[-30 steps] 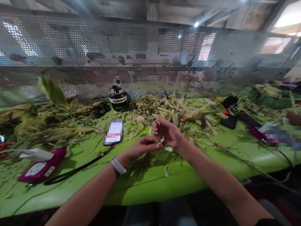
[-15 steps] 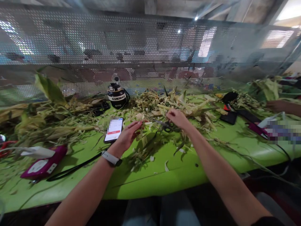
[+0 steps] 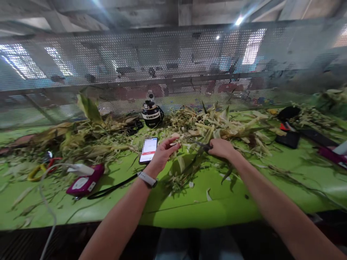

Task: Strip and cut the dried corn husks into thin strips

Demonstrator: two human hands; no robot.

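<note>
My left hand [image 3: 162,153], wearing a pale watch strap, pinches a small pale piece of corn husk [image 3: 177,136] between thumb and fingers. My right hand [image 3: 222,148] is closed round the dark handles of a pair of scissors [image 3: 202,144], whose blades point left toward the husk piece. Whether the blades are parted is too small to tell. A phone [image 3: 148,148] with a lit screen lies just left of my left hand. Loose green husk strips and stalks [image 3: 181,178] are scattered on the green table [image 3: 189,213] below both hands.
Heaped dry husks [image 3: 238,126] lie behind my right hand, with more husks [image 3: 108,139] to the left. A black jar-shaped bottle [image 3: 151,115] stands before a perforated metal screen [image 3: 173,57]. A purple power block [image 3: 86,182] with cables sits at left; a black flat object [image 3: 287,139] lies right.
My right hand has come down and closed on the scissors, which lay beneath it before. My left hand still holds the husk piece. The view has swung left.
</note>
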